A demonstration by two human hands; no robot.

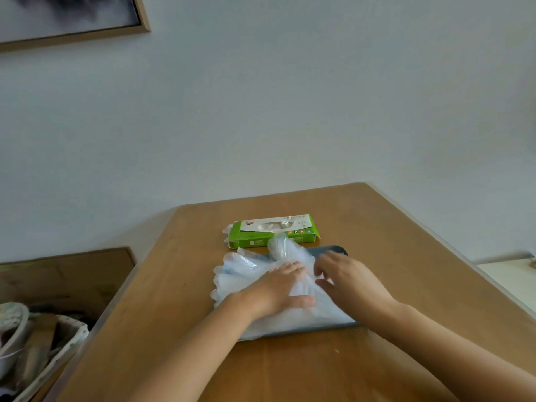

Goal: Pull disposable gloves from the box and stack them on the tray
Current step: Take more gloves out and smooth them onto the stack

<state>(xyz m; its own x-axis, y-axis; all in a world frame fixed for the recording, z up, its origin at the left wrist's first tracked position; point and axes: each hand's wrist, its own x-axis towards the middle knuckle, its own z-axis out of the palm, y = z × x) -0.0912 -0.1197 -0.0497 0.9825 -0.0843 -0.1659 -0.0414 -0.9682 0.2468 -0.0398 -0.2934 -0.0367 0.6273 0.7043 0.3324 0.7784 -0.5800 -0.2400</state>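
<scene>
Left hand [280, 288] flat, pressing gloves [246, 274] onto tray [333, 250]; right hand [345, 278] half-curled, grip on film unclear. Risk: overhang past tray's left edge slides onto desk [179, 329].

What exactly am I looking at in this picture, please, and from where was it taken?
There is no machine here: a person wears a wide-angle camera on the head, looking forward and down at two bare hands. On the wooden table lies a green glove box, with a glove poking from its front. Nearer the person is a dark tray, mostly covered by a pile of thin clear gloves that spills over its left edge. The left hand presses flat on the pile; the right hand hovers beside it with fingers curled, apparently straightening a glove. Neither hand clearly holds anything.
</scene>
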